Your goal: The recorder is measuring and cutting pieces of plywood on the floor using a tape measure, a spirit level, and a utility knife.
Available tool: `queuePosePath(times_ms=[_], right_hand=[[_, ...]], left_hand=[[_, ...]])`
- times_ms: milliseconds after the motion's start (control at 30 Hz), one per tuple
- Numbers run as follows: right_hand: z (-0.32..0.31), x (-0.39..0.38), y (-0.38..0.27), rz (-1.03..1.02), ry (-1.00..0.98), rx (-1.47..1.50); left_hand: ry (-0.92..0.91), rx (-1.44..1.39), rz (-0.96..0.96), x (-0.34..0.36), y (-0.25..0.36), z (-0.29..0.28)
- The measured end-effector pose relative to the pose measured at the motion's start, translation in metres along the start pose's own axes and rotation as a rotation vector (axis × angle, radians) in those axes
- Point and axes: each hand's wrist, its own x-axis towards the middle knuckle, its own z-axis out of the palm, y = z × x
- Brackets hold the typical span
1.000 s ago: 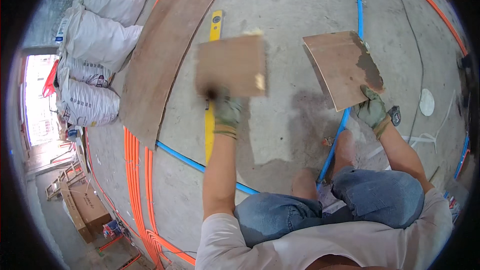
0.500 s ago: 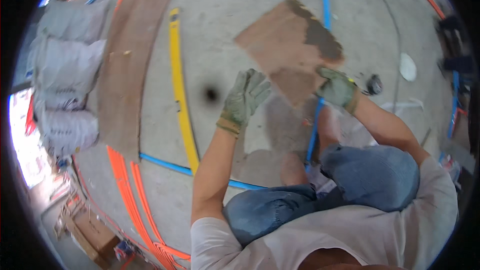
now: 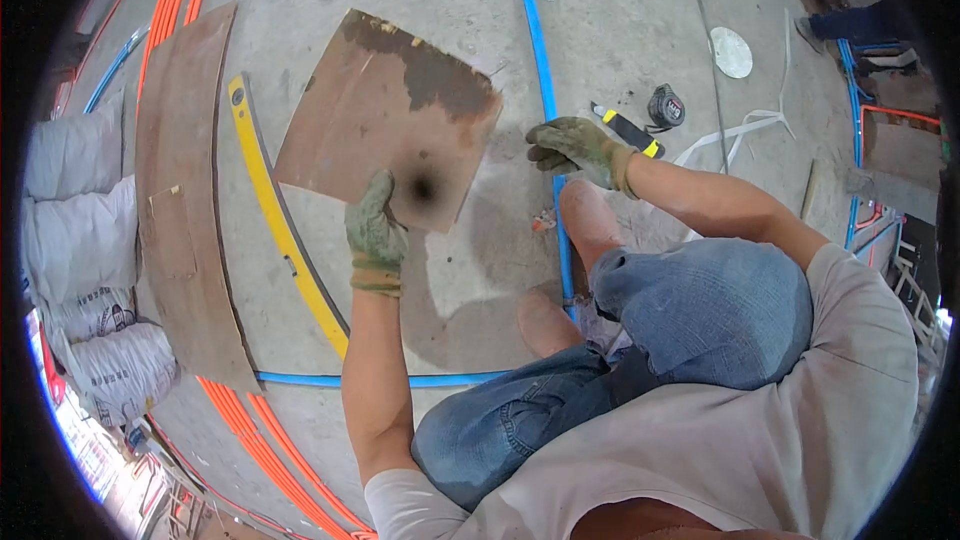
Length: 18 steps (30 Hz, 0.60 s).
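Note:
A squarish brown board (image 3: 370,130), with a dark patch along its far edge, is tilted in front of me above the concrete floor. My left hand (image 3: 376,230), in a green work glove, is shut on its near left edge, thumb on top; the fingers beneath are hidden. To the right of the board, my right hand (image 3: 580,152), gloved too, is apart from it over a blue pipe (image 3: 540,60). Its fingers are loosely bent and hold nothing I can see. Just beyond it lie a yellow and black utility knife (image 3: 628,132) and a tape measure (image 3: 665,106).
A yellow spirit level (image 3: 272,202) and a long brown board (image 3: 185,200) lie at left, beside stacked white sacks (image 3: 82,240). Orange pipes (image 3: 270,460) run along the floor. A white disc (image 3: 731,52) is at right; another person's legs (image 3: 850,25) show far right.
My left hand has taken hold of the board's near edge, and my right hand has let go of its right side. The board has turned and moved left relative to the blue pipe. The view has shifted.

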Motion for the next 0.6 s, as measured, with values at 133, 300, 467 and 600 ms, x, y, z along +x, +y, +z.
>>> queuePosePath(times_ms=[133,300,467,600], right_hand=[[-0.022,0.005,0.018,-0.047,0.025,0.0],[-0.027,0.013,0.026,-0.248,0.011,-0.253],[-0.027,0.011,0.016,-0.07,0.039,-0.001],[-0.022,0.007,0.005,-0.077,0.086,0.013]], left_hand=[[0.072,0.105,0.069,-0.002,0.005,0.012],[0.061,-0.016,0.009,-0.007,0.008,0.019],[0.045,-0.038,-0.053,-0.007,0.014,0.017],[0.048,-0.038,-0.032,-0.01,0.01,0.013]])
